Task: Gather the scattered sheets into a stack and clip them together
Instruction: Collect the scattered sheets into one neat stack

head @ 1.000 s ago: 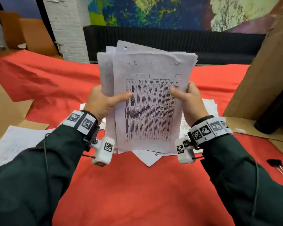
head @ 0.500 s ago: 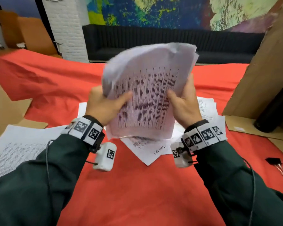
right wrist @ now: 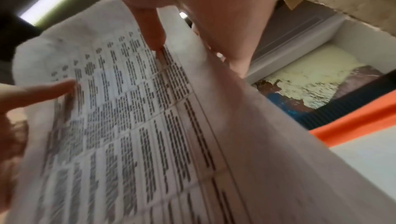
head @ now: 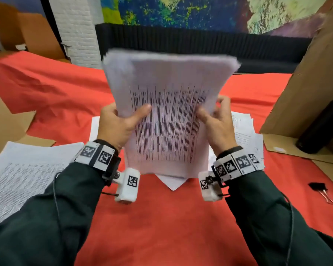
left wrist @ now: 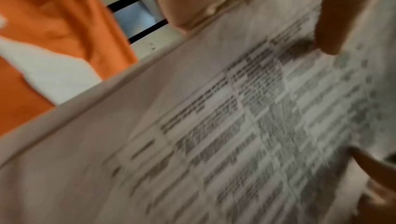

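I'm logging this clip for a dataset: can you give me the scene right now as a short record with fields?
held item: stack of printed sheets, upright above the red cloth
left hand: grips the stack's left edge, thumb on the front
right hand: holds the stack's right edge
loose sheets: on the cloth at left, more behind the stack
binder clip: on the cloth at right, untouched
clipped: not yet

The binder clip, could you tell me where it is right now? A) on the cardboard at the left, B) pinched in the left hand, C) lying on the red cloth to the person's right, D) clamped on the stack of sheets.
C: the binder clip lies untouched on the red cloth, right of the right hand.
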A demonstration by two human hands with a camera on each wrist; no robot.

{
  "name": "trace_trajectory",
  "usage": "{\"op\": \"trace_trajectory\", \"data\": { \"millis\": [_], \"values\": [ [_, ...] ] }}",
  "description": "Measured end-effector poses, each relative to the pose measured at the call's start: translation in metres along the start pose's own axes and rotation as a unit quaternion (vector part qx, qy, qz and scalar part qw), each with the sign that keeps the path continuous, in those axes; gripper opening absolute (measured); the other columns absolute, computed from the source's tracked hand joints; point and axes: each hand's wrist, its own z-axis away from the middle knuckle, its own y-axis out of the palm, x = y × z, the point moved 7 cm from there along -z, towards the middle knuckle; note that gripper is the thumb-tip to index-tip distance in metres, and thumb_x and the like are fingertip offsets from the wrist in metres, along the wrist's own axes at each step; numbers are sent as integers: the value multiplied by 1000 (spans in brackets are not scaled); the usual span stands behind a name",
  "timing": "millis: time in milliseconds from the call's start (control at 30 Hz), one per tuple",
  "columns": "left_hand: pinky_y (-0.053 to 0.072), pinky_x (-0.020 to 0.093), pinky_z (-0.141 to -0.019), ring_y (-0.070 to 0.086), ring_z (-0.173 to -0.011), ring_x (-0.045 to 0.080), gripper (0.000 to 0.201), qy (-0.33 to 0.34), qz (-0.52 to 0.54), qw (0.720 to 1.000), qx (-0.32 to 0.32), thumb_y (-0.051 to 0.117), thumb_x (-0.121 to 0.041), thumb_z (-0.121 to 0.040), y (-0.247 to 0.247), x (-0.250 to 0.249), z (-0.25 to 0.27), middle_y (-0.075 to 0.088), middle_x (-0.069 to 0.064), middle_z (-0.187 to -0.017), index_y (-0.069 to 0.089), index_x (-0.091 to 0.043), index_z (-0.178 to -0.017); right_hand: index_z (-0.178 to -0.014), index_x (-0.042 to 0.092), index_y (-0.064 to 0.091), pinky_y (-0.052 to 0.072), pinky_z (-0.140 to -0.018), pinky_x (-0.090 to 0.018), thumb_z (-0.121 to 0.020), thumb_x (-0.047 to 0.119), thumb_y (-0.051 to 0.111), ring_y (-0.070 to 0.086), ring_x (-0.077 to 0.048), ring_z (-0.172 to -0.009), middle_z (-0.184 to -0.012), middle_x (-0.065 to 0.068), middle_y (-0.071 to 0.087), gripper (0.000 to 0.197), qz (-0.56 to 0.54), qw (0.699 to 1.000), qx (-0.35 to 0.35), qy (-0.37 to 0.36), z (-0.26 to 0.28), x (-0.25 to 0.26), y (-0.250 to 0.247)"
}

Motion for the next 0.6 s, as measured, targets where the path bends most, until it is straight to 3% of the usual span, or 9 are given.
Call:
{"op": "trace_trajectory", "data": {
  "millis": [67,167,233,300,367,433,500,600],
  "values": [
    [54,25,-74,68,-70,-7,18,-35,-20,999,21,86,-23,-73,0,15,14,75,-24,-74,75,-25,-87,-110,18,55,51,-81,-23,-92,-8,61,67,3,-85,-100,6,69,32,12,999,12,35,12,-19,2],
    [56,17,-71,70,-72,-7,20,-17,-17,1000,9,87,-27,-71,2,8,18,74,-27,-75,76,-28,-87,-117,13,57,52,-86,-21,-94,-8,59,66,-1,-95,-106,4,69,32,4,1000,4,9,17,-17,1],
    [59,27,-75,72,-75,6,23,-33,54,998,-28,94,-27,-67,-5,8,13,80,-12,-83,80,-22,-84,-116,15,57,54,-85,-25,-94,-3,59,65,-8,-95,-106,-1,68,29,2,1000,0,-25,14,-9,-1],
    [60,43,-88,73,-84,21,35,-81,103,991,-29,96,-35,-60,-10,20,14,81,4,-94,81,-17,-86,-109,19,58,54,-79,-27,-93,-2,61,65,-9,-88,-101,0,69,27,9,1000,8,-22,14,-10,1],
    [59,50,-91,76,-87,27,33,-105,39,994,-5,95,-38,-63,-6,27,23,80,6,-94,80,-18,-84,-108,25,60,55,-84,-29,-90,-5,66,68,-8,-92,-103,5,71,35,16,1000,26,-7,18,-14,5],
    [62,47,-82,77,-81,22,18,-93,2,995,-19,92,-27,-72,-6,26,27,80,2,-86,78,-18,-78,-108,31,61,58,-89,-31,-88,-4,70,71,-10,-98,-107,7,72,41,23,999,32,-11,20,-12,7],
    [63,43,-80,77,-80,18,11,-86,18,994,-62,89,-20,-76,-8,17,24,80,-3,-83,78,-20,-76,-107,31,61,62,-79,-31,-88,0,73,73,-12,-92,-106,5,73,38,46,998,42,-10,17,-9,6],
    [61,53,-89,73,-86,22,11,-89,93,984,-122,89,-19,-76,-18,11,16,80,-2,-83,79,-16,-77,-103,19,66,63,-69,-33,-82,8,82,73,-17,-84,-97,-1,74,28,50,996,43,61,19,-23,-3]
  ]
}}
